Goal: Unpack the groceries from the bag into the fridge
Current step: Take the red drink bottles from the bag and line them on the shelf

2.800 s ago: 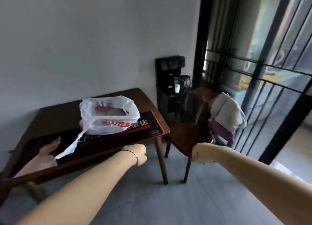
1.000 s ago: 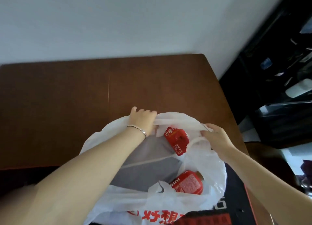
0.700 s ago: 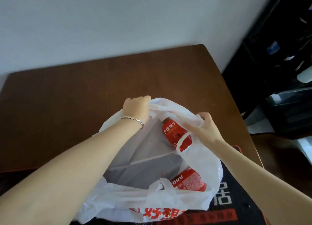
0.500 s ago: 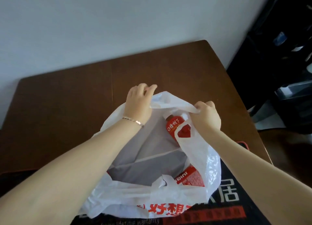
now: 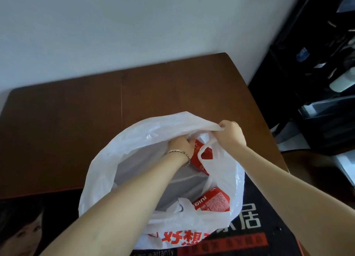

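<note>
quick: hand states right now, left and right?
Left hand: inside the white plastic bag, fingers curled on the upper red-labelled plastic bottle.
Right hand: closed, pinching the bag's rim.

soft daylight lies even on wall point(image 5: 115, 29) and table point(image 5: 57, 125), a faint sheen on the bag point(image 5: 146, 134). the right side is dark; edges bow.

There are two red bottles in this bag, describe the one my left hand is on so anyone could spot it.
On the brown wooden table sits a white plastic bag, its rim pinched by the right hand. At the bag's far side is a red-labelled bottle with the left hand curled over its top; the other red bottle lies untouched at the near side.
</note>
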`<action>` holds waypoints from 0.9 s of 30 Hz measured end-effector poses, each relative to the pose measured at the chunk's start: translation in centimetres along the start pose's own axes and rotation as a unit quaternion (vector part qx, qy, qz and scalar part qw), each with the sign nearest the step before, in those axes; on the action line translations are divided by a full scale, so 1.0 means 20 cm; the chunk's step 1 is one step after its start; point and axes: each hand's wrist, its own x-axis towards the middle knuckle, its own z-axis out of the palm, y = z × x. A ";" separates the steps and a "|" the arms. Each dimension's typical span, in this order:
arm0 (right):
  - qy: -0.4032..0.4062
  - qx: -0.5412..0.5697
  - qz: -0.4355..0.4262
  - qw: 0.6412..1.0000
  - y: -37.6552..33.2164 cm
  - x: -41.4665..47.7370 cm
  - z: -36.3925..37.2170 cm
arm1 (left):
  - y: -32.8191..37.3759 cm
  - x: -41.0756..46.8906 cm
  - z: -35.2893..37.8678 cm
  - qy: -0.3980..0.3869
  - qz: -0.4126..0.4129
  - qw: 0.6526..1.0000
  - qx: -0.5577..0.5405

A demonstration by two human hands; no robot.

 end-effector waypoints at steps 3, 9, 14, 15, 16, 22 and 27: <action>-0.015 0.011 0.003 1.000 0.03 0.00 0.00 | -0.04 -0.08 0.06 -0.010 -0.048 0.998 -0.027; -0.036 0.037 0.006 0.999 0.10 -0.03 -0.02 | -0.16 -0.25 0.06 -0.032 -0.210 0.924 -0.319; -0.035 -0.012 -0.023 0.999 0.11 -0.08 -0.05 | -0.17 -0.53 -0.05 0.037 -0.060 0.986 -0.150; -0.038 -0.018 -0.030 0.999 0.12 -0.08 -0.06 | -0.18 -0.58 -0.11 0.075 -0.005 0.995 -0.061; -0.039 -0.023 -0.040 0.998 0.12 -0.10 -0.08 | -0.21 -0.62 -0.15 0.096 0.035 0.995 0.001; 0.128 -0.120 -0.195 0.965 0.08 -0.31 -0.13 | -0.41 -0.62 -0.26 0.075 0.024 0.994 0.071; -0.086 -0.189 -0.508 0.836 0.05 -0.68 0.00 | -0.43 -0.61 -0.25 0.087 0.044 0.988 0.120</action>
